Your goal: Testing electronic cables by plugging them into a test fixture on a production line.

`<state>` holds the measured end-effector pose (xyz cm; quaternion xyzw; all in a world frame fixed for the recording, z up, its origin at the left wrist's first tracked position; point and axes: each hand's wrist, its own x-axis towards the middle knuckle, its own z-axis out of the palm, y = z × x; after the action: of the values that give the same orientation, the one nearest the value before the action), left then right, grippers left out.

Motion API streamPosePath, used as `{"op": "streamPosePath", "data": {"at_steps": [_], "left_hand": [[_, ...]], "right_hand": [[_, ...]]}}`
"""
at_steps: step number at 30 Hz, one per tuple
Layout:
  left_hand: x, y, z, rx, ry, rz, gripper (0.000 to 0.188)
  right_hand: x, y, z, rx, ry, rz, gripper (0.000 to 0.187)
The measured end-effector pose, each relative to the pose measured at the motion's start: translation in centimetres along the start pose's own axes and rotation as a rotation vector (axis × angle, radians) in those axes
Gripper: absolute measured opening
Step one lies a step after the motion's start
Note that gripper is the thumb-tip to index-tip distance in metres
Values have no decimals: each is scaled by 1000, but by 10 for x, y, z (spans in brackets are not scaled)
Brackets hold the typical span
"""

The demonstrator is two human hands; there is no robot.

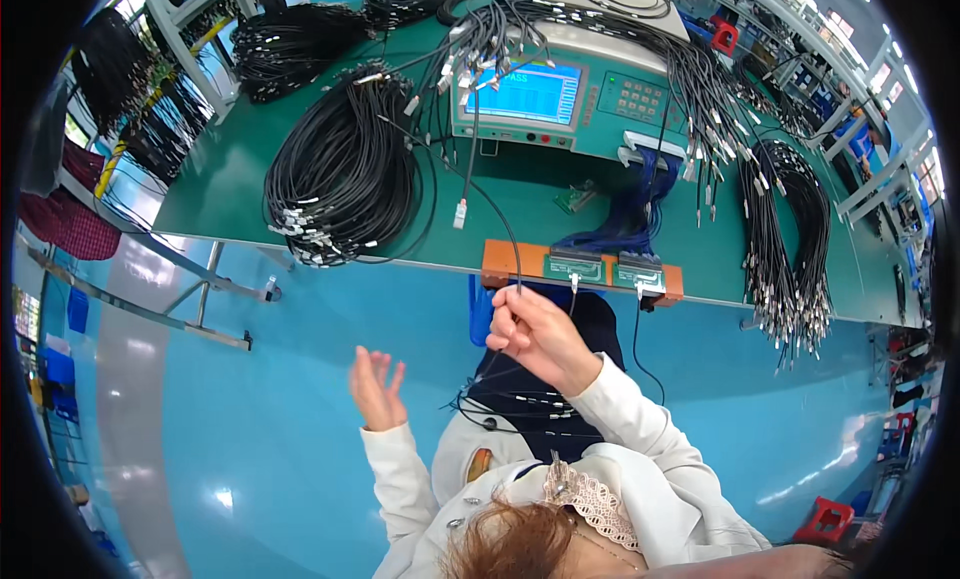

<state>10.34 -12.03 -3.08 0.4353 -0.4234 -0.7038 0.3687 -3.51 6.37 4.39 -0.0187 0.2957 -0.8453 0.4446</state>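
Note:
My right hand [540, 337] pinches a black cable [507, 217] in front of the table's near edge. That cable runs up and left toward a large coiled bundle of black cables [345, 164] with white plugs. My left hand [378, 389] is raised to the left, its fingers apart and nothing in them. Just beyond my right hand sits an orange block [510, 263] carrying two green circuit boards [573, 268]. White plugs [640, 290] are inserted at the front of the boards, with black cables hanging down. More cables with white plugs [545, 404] lie across my lap.
A green tester with a lit blue screen [524, 92] stands on the green table [225, 194], cables draped over it. Blue wires [645, 204] link it to the boards. Another cable bundle [790, 239] hangs over the right edge. A red stool [825, 519] is on the floor.

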Motion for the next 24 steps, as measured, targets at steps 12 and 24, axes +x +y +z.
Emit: {"op": "streamPosePath", "data": {"at_steps": [12, 24], "left_hand": [[-76, 23, -41, -50, -579, -1037, 57], [108, -14, -205, -653, 46, -465, 22]], "right_hand": [[-21, 33, 30, 117, -265, 50, 20], [-189, -51, -73, -454, 455, -487, 25]]}}
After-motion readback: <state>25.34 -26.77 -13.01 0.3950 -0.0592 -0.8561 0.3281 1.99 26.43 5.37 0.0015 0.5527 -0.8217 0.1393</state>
